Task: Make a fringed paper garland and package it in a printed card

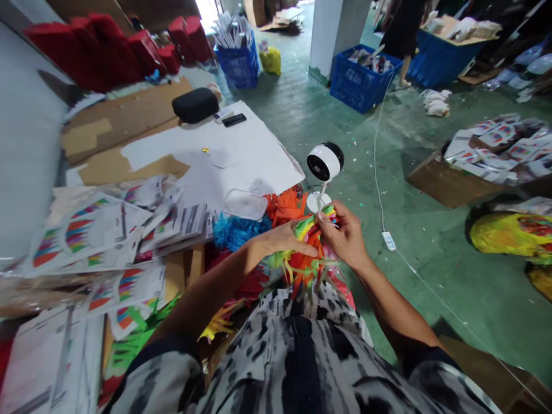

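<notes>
Over my lap I hold a bundle of fringed paper tassels [304, 261] in green, yellow, orange and pink. My left hand [287, 238] is closed round its left side, the thumb lying across the front. At the upper right end my right hand [345, 233] pinches the bundle's folded edge, where a thin white string seems to show. Just beyond my fingers are a pile of orange fringed paper [287, 205] and a pile of blue fringed paper [237, 231]. Pink paper strips [340, 282] hang below my right hand.
A small white fan [324, 163] stands right in front of my hands. A white table board [254, 138] carries a clear plastic tray [245, 205] and a phone [234, 119]. Packaged garlands [86, 230] are heaped at left. A white cable [376, 161] crosses the green floor.
</notes>
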### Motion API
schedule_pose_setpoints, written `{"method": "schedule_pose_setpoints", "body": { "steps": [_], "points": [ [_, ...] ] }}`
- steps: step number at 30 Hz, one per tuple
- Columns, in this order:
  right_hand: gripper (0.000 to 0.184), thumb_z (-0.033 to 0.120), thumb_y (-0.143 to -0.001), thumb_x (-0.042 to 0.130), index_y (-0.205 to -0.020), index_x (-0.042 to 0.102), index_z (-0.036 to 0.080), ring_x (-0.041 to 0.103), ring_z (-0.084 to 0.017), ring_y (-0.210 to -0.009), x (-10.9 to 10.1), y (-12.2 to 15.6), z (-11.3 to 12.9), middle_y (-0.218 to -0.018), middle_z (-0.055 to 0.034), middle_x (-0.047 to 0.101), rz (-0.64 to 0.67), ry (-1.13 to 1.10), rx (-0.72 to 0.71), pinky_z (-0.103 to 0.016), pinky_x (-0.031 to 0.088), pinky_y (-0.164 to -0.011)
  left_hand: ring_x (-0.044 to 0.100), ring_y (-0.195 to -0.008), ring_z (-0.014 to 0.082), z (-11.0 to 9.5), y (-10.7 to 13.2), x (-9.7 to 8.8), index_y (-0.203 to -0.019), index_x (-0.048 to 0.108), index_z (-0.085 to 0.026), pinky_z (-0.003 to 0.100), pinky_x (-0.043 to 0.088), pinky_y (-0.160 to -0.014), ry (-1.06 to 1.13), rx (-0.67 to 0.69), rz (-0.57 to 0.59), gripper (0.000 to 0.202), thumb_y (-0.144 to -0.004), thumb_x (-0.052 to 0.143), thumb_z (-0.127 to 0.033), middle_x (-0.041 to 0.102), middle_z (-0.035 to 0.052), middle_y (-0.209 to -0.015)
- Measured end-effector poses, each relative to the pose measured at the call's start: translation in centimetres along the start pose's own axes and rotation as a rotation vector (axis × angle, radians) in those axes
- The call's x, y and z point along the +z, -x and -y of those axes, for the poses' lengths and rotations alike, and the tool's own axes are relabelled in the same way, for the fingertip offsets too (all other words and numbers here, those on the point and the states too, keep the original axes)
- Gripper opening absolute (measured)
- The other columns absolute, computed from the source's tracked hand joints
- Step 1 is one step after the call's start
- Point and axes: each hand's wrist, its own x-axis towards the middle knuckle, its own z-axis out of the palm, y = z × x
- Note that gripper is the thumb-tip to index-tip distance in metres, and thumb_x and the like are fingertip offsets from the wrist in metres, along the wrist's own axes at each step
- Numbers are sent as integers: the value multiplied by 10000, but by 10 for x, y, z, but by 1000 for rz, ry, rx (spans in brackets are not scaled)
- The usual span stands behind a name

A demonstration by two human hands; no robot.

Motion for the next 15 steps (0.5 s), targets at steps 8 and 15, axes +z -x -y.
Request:
{"method": "schedule_pose_setpoints", "body": {
  "steps": [8,15],
  "points": [
    [480,538,-939,734,-1306,554,288,464,-137,-657,-1,-6,-10,-779,54,519,174,-186,199,-265,393,-599,711,-858,226,27,15,10,-1013,750,-148,351,571,-821,4,43,-343,421,-748,872,-452,770,55,-946],
    [451,575,-854,792,-1069,643,208,577,-164,-751,34,11,-34,-886,-13,676,139,140,246,-284,467,-675,684,-1014,273,43,10,20,-867,714,-164,425,517,-1023,-559,94,-692,105,-809,716,-252,744,89,-974]
  ]
}}
